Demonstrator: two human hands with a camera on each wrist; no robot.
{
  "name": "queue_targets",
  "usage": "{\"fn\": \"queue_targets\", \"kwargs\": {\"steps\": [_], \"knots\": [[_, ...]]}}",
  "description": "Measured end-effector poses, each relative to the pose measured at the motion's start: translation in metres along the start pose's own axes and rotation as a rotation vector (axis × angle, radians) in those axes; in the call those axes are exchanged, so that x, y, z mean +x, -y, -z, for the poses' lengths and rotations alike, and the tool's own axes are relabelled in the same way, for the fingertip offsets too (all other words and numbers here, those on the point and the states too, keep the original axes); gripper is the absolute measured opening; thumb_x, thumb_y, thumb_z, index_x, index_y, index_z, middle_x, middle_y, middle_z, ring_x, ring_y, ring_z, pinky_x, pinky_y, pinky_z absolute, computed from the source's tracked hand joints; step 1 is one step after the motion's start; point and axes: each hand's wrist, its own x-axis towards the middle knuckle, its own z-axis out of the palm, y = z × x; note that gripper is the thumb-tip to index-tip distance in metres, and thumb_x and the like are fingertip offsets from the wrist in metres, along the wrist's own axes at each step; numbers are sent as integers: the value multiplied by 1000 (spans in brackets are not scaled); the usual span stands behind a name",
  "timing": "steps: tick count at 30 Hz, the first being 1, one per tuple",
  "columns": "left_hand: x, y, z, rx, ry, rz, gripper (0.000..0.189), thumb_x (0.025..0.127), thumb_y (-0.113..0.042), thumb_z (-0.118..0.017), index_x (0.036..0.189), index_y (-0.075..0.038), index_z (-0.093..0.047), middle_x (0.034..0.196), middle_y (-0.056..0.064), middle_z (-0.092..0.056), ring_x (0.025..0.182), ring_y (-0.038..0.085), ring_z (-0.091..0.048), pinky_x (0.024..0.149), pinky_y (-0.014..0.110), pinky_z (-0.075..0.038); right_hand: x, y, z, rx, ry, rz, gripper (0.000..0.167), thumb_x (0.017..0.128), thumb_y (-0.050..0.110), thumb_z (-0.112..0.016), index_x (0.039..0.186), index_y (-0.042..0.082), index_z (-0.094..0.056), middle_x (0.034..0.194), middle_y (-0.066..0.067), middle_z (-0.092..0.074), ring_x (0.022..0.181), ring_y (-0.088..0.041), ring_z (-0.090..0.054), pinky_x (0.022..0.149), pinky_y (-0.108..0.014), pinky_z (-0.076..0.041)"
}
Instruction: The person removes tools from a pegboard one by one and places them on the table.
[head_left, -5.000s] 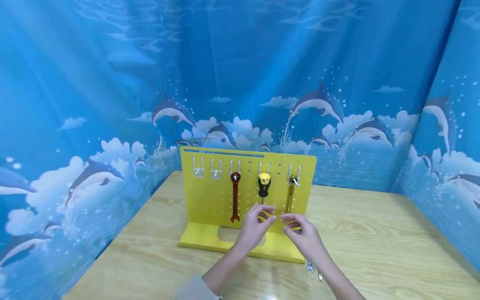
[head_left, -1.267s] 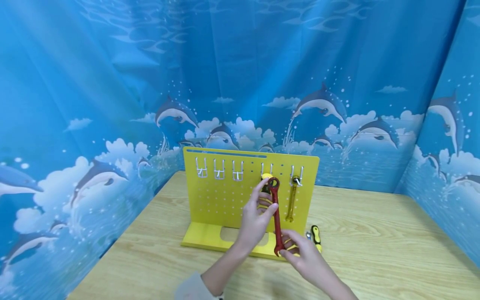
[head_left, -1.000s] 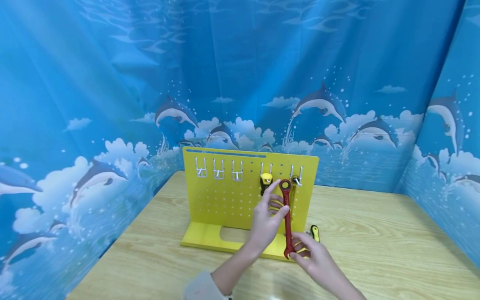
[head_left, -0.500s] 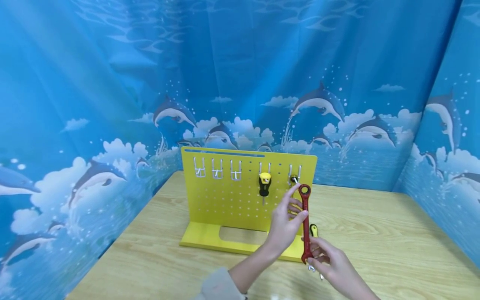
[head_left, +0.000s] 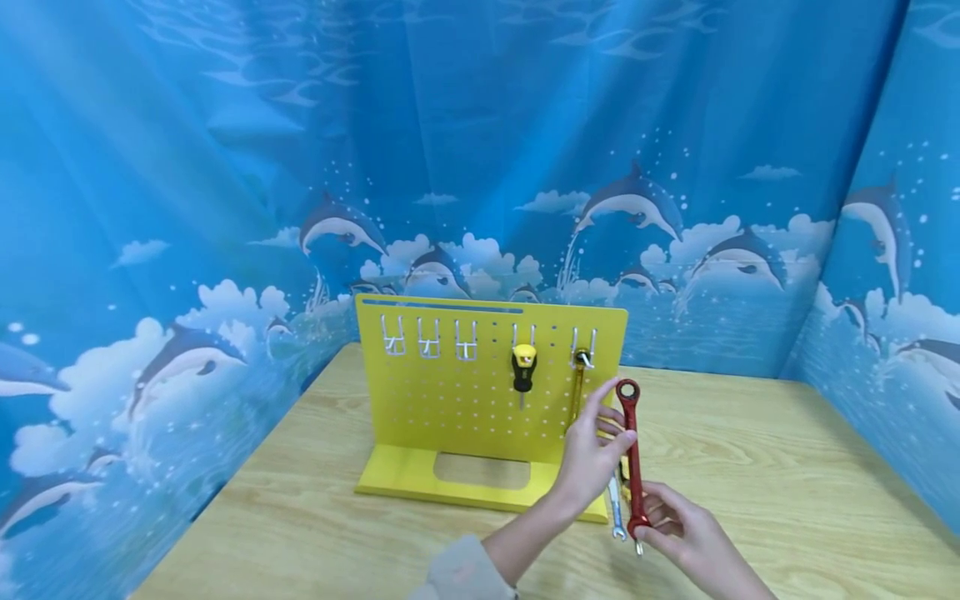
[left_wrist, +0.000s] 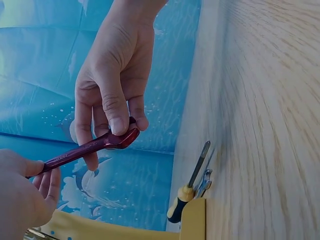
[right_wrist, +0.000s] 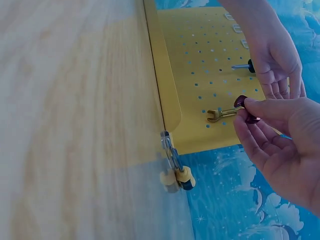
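Observation:
A red combination wrench (head_left: 635, 471) is held nearly upright by both hands, off to the right of the yellow pegboard (head_left: 480, 425). My left hand (head_left: 588, 462) pinches its shank below the ring end, and my right hand (head_left: 686, 537) grips the open-jaw end at the bottom. The left wrist view shows the wrench clear above the table, the right thumb pressed on its open end. Beyond the hands, a gold wrench (head_left: 578, 387) hangs from the pegboard's rightmost hook. A yellow-and-black screwdriver (head_left: 523, 367) hangs to its left.
Three white hooks (head_left: 428, 342) at the pegboard's left carry nothing. On the wood table (head_left: 285, 517), right of the board's base, lie a silver wrench (head_left: 617, 508) and another yellow-and-black screwdriver (left_wrist: 187, 192). Blue dolphin-print curtains (head_left: 450, 167) surround the table.
The red wrench, on the third hook from the left five seconds ago, is off it and in both hands. The hands have carried it rightward across the board, past the gold wrench.

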Motion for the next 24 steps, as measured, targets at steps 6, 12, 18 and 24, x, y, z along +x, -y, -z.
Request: {"fn": "queue_targets", "kwargs": {"steps": [6,12,18,24], "knots": [[3,10,-11,-20,-8,41,66,80,5,-65,135,-24,-42,86,-6,-54,73,5,-55,67,20,-51,-5,-10,6,-5,-7,1,44,74,-10,-68,114,-7,-51,85,-4,-60,72,-8,-59,59,-23,-51],[5,16,-21,-34,-12,86,65,80,4,-66,134,-23,-44,84,-7,-54,72,5,-55,62,19,-51,-12,-19,9,-2,-28,10,49,73,-12,-68,116,-12,-46,83,-4,-59,70,-8,-59,59,-21,-51],[7,26,-30,-25,-12,126,64,79,7,-66,133,-21,-46,83,-7,-54,70,5,-55,60,18,-51,-17,-27,11,-13,-41,11,50,72,-13,-68,118,-11,-47,83,-5,-60,70,-9,-59,58,-21,-50],[7,36,-35,-10,-10,173,64,78,7,-66,133,-17,-46,83,-8,-54,71,4,-55,62,17,-50,-22,-35,12,-7,-26,-17,49,73,-11,-67,117,-14,-45,83,-5,-60,71,-8,-59,58,-22,-50]]}}
